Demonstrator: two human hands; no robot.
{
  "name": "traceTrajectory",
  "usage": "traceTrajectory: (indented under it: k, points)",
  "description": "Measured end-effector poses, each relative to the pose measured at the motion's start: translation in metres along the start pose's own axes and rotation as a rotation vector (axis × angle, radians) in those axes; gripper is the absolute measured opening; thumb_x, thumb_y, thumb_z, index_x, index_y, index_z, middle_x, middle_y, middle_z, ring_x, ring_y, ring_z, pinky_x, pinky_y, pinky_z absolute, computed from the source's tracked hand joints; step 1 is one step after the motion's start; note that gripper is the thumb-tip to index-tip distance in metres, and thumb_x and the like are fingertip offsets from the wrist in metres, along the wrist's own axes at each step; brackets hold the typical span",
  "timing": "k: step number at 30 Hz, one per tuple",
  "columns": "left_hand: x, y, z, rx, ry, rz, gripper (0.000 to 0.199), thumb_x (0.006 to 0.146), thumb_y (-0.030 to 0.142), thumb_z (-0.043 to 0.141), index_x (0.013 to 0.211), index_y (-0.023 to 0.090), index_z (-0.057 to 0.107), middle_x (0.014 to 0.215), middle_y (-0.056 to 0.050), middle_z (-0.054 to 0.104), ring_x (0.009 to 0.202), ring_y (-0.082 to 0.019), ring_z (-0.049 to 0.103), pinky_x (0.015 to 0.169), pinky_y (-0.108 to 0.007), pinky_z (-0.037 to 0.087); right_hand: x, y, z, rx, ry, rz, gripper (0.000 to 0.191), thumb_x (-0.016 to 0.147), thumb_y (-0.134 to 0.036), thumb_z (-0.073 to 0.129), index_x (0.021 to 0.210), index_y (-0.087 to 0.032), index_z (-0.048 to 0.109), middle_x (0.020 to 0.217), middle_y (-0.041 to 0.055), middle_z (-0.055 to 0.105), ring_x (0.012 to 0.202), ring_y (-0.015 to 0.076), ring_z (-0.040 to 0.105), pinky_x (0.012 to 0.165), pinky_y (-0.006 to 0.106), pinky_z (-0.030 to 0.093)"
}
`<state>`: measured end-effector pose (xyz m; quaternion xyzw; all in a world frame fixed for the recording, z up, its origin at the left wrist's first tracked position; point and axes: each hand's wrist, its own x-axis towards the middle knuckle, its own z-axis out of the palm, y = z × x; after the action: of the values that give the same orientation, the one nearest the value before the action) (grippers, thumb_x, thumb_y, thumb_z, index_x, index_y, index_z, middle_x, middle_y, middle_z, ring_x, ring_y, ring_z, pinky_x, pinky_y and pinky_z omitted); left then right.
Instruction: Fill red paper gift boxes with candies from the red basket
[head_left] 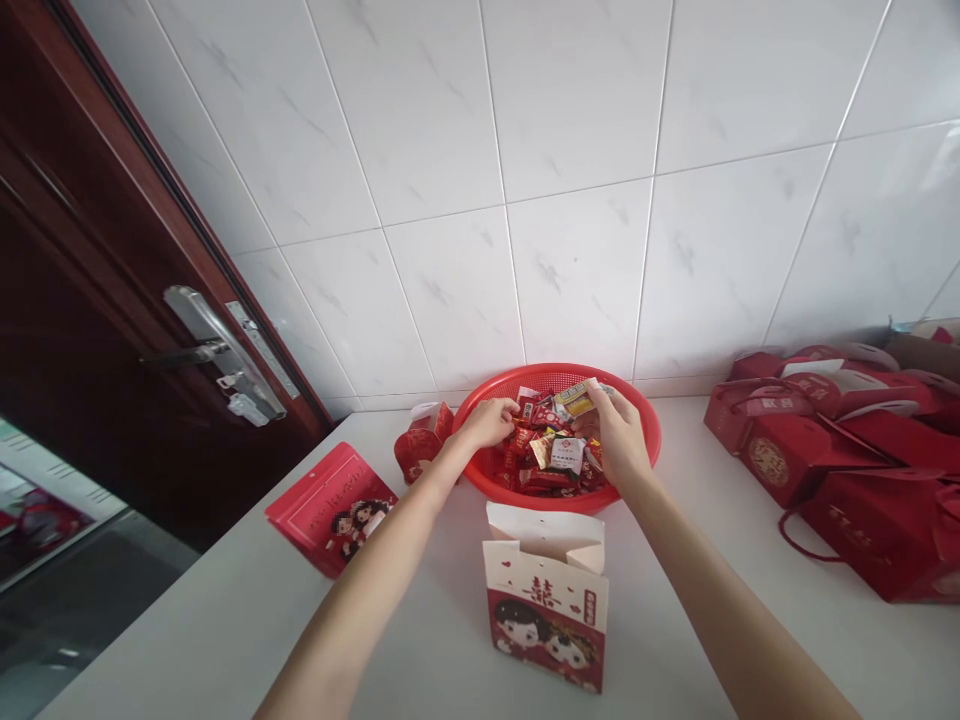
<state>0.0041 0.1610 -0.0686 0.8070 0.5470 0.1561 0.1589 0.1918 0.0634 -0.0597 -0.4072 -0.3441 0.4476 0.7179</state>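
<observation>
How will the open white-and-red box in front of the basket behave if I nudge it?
The box looks like thin folded card, so it would probably be light and slide easily. Standing upright on a narrow base, it may tip if pushed near the top. Its open flaps look likely to bend if squeezed.

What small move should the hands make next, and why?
Probably lift the yellow-and-white wrapped packet with the right hand, over the near rim of the red plastic basket, towards the white-and-red cardboard box. The packet appears pinched in that hand's fingers, and the box stands just in front of the basket, top open.
</observation>
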Motion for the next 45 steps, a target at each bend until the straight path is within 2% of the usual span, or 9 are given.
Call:
traceTrajectory:
  k: [9,14,17,20,23,29,39,42,45]
  points:
    - [0.034,0.008,0.001,-0.07,0.027,0.054,0.064,0.069,0.002,0.065,0.13,0.02,0.064,0.136,-0.007,0.066,0.121,-0.023,0.063,0.102,-0.029,0.05,0.002,0.004,-0.001,0.008,0.001,-0.02,0.037,0.068,-0.056,0.078,0.075,-0.021,0.067,0.072,0.0013,0.072,0.059,0.0171,0.063,0.048,0.026,0.049]
    - [0.042,0.02,0.005,-0.146,0.016,0.108,0.041,0.062,-0.004,0.066,0.094,0.02,0.077,0.106,-0.001,0.078,0.103,-0.021,0.071,0.09,-0.027,0.056,0.002,0.004,0.0,0.07,0.086,0.039,0.028,0.072,-0.051,0.074,0.076,-0.025,0.064,0.076,0.0012,0.073,0.068,0.0231,0.07,0.05,0.031,0.054]
    - [0.031,0.032,-0.004,-0.206,0.114,0.145,0.025,0.073,0.002,0.064,0.087,0.017,0.077,0.101,-0.004,0.077,0.097,-0.02,0.072,0.09,-0.029,0.056,0.004,0.003,0.001,0.126,0.132,0.082,0.026,0.072,-0.049,0.073,0.076,-0.026,0.062,0.076,0.0007,0.072,0.07,0.0237,0.071,0.05,0.032,0.056]
    - [0.008,0.045,-0.016,-0.317,0.317,0.225,0.025,0.087,0.012,0.056,0.1,0.018,0.076,0.119,-0.007,0.07,0.114,-0.019,0.065,0.102,-0.03,0.051,0.005,0.002,0.002,0.139,0.128,0.093,0.027,0.074,-0.049,0.071,0.078,-0.025,0.061,0.074,0.0,0.07,0.068,0.0226,0.071,0.053,0.032,0.058]
    - [-0.017,0.057,-0.022,-0.52,0.467,0.397,0.018,0.085,0.015,0.061,0.091,0.019,0.076,0.121,-0.008,0.066,0.12,-0.021,0.061,0.101,-0.032,0.053,0.005,0.001,0.002,0.143,0.103,0.115,0.03,0.076,-0.052,0.069,0.082,-0.024,0.062,0.073,-0.0002,0.07,0.067,0.0219,0.07,0.056,0.033,0.06]
    - [-0.033,0.068,-0.007,-0.592,0.274,0.402,0.018,0.081,0.009,0.064,0.084,0.02,0.078,0.126,-0.007,0.064,0.118,-0.021,0.063,0.091,-0.029,0.058,-0.001,-0.002,0.002,0.179,-0.006,0.095,0.04,0.07,-0.057,0.078,0.083,-0.023,0.062,0.077,0.0019,0.071,0.069,0.0214,0.069,0.057,0.031,0.058]
    - [-0.032,0.056,-0.004,-0.585,0.143,0.451,0.024,0.077,0.006,0.063,0.087,0.02,0.079,0.126,-0.007,0.066,0.119,-0.022,0.063,0.098,-0.032,0.055,0.002,0.005,-0.003,0.162,-0.084,0.036,0.034,0.057,-0.03,0.089,0.079,-0.017,0.068,0.069,0.0004,0.071,0.062,0.0171,0.064,0.058,0.029,0.053]
    - [-0.027,0.048,-0.012,-0.504,0.063,0.355,0.037,0.08,0.005,0.054,0.106,0.019,0.076,0.129,-0.007,0.067,0.116,-0.019,0.065,0.098,-0.031,0.055,0.003,0.005,-0.004,0.151,-0.031,0.041,0.029,0.056,-0.028,0.087,0.075,-0.016,0.069,0.067,0.0001,0.071,0.061,0.0165,0.064,0.058,0.028,0.053]
    - [-0.018,0.034,-0.019,-0.202,-0.118,0.17,0.038,0.085,0.011,0.052,0.117,0.018,0.072,0.122,-0.007,0.072,0.11,-0.019,0.068,0.095,-0.028,0.054,0.002,0.004,-0.004,0.139,0.0,0.046,0.026,0.055,-0.027,0.087,0.073,-0.016,0.071,0.066,0.0004,0.072,0.061,0.0168,0.065,0.059,0.029,0.054]
